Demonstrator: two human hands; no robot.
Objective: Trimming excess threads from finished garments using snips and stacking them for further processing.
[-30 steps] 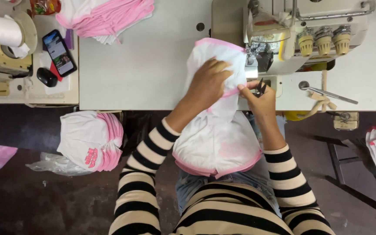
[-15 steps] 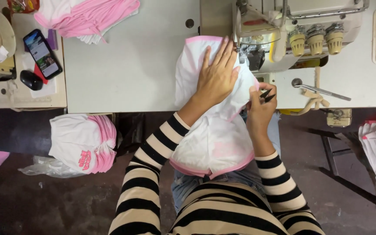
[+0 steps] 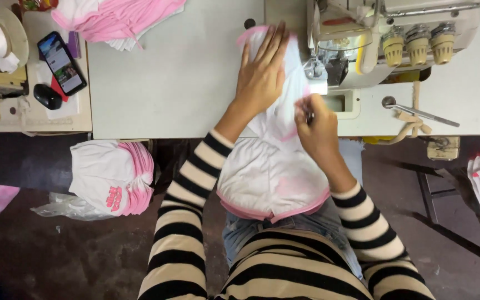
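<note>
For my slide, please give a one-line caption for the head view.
Left hand flat on a white, pink-trimmed garment at the sewing machine; right hand pinches its edge.

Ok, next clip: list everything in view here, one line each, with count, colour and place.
garment: one, white with pink trim, from table edge to lap
sewing machine: one, off-white, top right of table
thread cones: three, beige, on the machine
table: one, pale grey, across the top
garment pile: one, pink and white, top left of table
phone: one, black, side shelf at left
garment stack: one, white and pink, below the table at left
left hand: flat on the garment
right hand: pinching a small dark tool beside the machine
</note>
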